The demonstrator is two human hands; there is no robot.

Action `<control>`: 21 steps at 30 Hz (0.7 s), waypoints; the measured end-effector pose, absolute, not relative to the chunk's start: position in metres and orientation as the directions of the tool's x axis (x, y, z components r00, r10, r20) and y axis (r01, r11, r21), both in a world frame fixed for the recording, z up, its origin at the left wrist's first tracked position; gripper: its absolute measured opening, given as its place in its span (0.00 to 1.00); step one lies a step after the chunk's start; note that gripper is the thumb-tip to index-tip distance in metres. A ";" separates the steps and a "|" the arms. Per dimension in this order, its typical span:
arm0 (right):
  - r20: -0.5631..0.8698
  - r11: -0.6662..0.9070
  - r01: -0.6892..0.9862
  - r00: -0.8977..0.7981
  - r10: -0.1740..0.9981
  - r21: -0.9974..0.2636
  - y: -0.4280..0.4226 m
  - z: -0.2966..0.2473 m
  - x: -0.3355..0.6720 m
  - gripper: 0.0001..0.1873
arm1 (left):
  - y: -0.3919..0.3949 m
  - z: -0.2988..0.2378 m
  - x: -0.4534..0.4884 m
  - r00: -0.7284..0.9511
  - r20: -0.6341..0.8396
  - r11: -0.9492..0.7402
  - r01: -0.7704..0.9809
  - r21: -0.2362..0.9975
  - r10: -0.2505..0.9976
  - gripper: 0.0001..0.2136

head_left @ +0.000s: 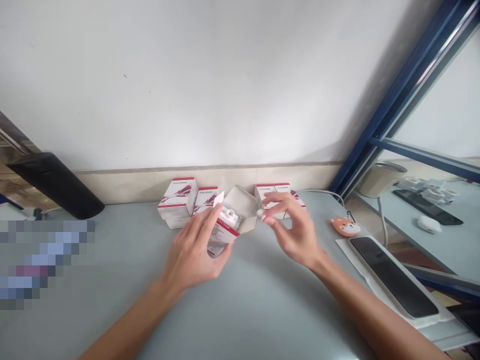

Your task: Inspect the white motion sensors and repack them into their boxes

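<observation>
My left hand [197, 247] grips an open white and red carton [221, 235] around its sides, tilted above the table. The lid and side flaps stand apart from the opening. Inside the carton sits a white plastic device [229, 216], only its top showing. To the right of the raised lid flap [242, 197], my right hand [294, 227] is in a pinch, thumb and forefinger closed on a small white piece [260, 214]. What exactly that piece is, I cannot make out.
Closed cartons stand by the wall, some at left [178, 192] and some at right [266, 188], partly behind my right hand. On the right lie an orange animal-shaped case [345, 226] and a dark-screened phone-like device [392, 275]. A black cylindrical object [56, 185] leans at far left.
</observation>
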State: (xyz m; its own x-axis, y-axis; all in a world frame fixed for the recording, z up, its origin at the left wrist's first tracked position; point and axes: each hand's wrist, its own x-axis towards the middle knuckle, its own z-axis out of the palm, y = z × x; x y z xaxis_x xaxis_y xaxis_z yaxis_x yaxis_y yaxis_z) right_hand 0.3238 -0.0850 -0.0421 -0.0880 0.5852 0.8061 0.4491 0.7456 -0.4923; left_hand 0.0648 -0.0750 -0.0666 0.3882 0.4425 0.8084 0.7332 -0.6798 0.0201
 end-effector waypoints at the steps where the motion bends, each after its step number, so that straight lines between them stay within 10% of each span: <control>1: 0.809 0.696 0.499 0.020 0.587 -0.517 -0.079 -0.046 0.329 0.04 | -0.075 -0.067 0.064 0.380 0.808 -0.671 0.741 0.027 0.451 0.39; 9: 0.600 0.255 0.895 0.017 0.800 -0.366 -0.040 -0.088 0.360 0.09 | -0.075 -0.069 0.064 0.444 0.796 -0.707 0.706 -0.028 0.412 0.39; 15: 0.813 0.541 0.758 -0.024 0.581 -0.365 -0.075 -0.050 0.333 0.11 | -0.074 -0.070 0.062 0.473 0.770 -0.680 0.729 -0.070 0.427 0.37; 21: 0.558 0.686 0.555 -0.414 0.719 -0.471 -0.087 -0.052 0.315 0.15 | -0.079 -0.069 0.062 0.590 0.712 -0.789 0.609 -0.083 0.381 0.35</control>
State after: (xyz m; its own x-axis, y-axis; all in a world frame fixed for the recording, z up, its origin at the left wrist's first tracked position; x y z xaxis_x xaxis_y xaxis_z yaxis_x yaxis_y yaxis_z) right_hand 0.3152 -0.0872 -0.0523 -0.4144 0.7187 0.5584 0.5546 0.6859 -0.4711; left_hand 0.0618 -0.0787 -0.0690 0.5902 0.3809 0.7117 0.6092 -0.7887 -0.0830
